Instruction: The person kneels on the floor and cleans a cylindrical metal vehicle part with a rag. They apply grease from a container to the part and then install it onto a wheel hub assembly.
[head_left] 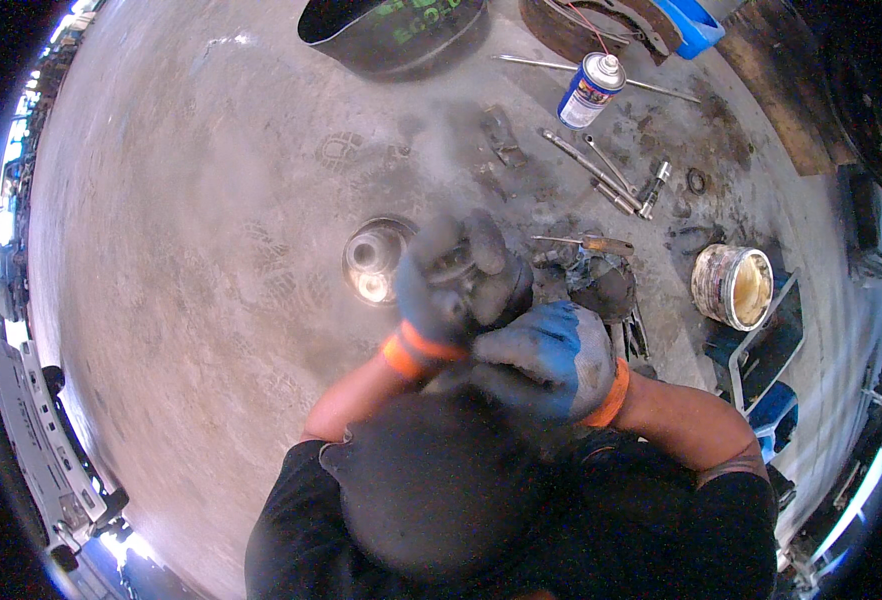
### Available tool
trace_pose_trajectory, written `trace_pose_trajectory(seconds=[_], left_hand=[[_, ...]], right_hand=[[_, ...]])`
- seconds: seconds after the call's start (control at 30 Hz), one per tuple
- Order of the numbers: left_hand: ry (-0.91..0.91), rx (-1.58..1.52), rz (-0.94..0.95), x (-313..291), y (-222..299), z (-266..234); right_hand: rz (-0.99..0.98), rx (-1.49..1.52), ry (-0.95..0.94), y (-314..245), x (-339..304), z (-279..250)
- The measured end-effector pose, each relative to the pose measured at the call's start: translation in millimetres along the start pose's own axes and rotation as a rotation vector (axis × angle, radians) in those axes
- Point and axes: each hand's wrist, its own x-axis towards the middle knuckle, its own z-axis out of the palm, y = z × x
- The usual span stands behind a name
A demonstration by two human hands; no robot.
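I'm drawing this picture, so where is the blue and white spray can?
In the head view, the spray can is on the floor near the top, right of centre, by the long metal rod and farther out than the right hand.

Gloved hands (559, 358) bunched around a dark part (504, 292), kinda blurry there. Shiny metal piece (369, 252) just left, open tub (713, 285) off right, spray can (587, 98) far right.

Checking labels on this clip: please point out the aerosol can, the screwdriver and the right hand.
Aerosol can (591, 93), head view: middle of its body.
Screwdriver (602, 244), head view: on its handle.
Right hand (563, 355), head view: on its gloved back.
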Motion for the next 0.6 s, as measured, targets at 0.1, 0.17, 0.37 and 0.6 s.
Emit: trace_pose_trajectory(seconds=[0.1, 0.17, 0.37, 0.6], left_hand=[[-0.020, -0.003, 0.004, -0.2, 0.4, 0.5], [-0.086, 0.012, 0.003, 1.2, 0.9, -3.4], [0.011, 0.330, 0.111, -0.5, -0.5, -17.7], [0.295, 0.414, 0.176, 6.2, -3.6, -6.0]], right_hand=[[0.001, -0.001, 0.001, 0.1, 0.0, -0.3], [0.001, 0.000, 0.001, 0.6, 0.3, 0.1], [0.011, 0.001, 0.001, 0.4, 0.9, -0.8], [0.201, -0.021, 0.049, 10.5, 4.7, -3.5]])
